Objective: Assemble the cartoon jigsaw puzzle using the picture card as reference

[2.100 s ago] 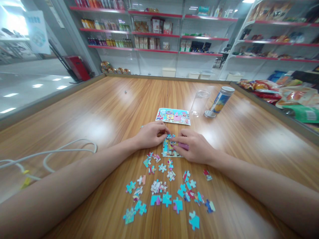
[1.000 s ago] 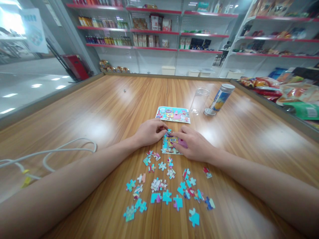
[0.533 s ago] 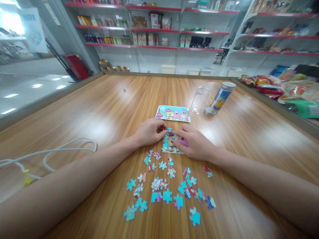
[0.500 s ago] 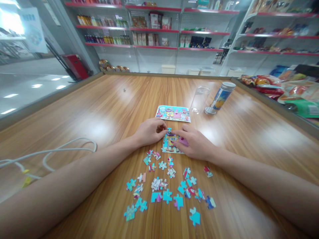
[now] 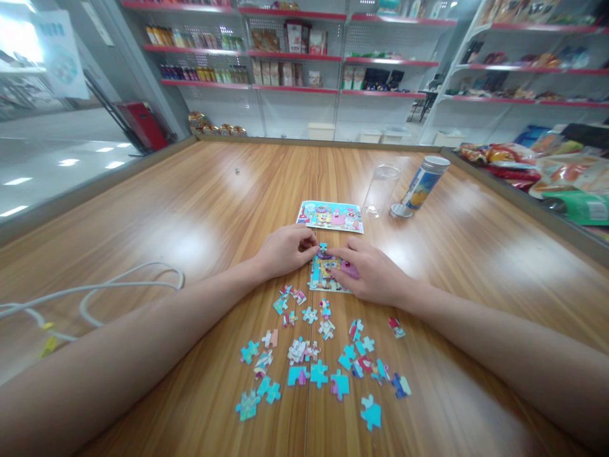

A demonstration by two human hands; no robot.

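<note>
At the middle left of the frame a white cable (image 5: 133,285) loops over the wooden table (image 5: 266,171), with a yellow tag (image 5: 49,346) near the left edge; just left of centre the left hand (image 5: 287,252) has thumb and forefinger drawn together at the puzzle's upper-left edge, and whether a piece sits between them I cannot tell; loose jigsaw pieces (image 5: 319,374) spread across the lower middle, mostly light blue, a few overlapping; the part-joined puzzle (image 5: 328,273) lies flat at the centre, between the hands, with a picture card (image 5: 330,218) above it in the frame; right of centre the right hand (image 5: 373,271) has thumb and forefinger spread apart, their tips resting on the puzzle; at upper right stand a clear container (image 5: 382,190) and a blue canister (image 5: 427,184), a silver lid (image 5: 401,211) lying by their bases; snack packets (image 5: 566,174) fill the right edge.
</note>
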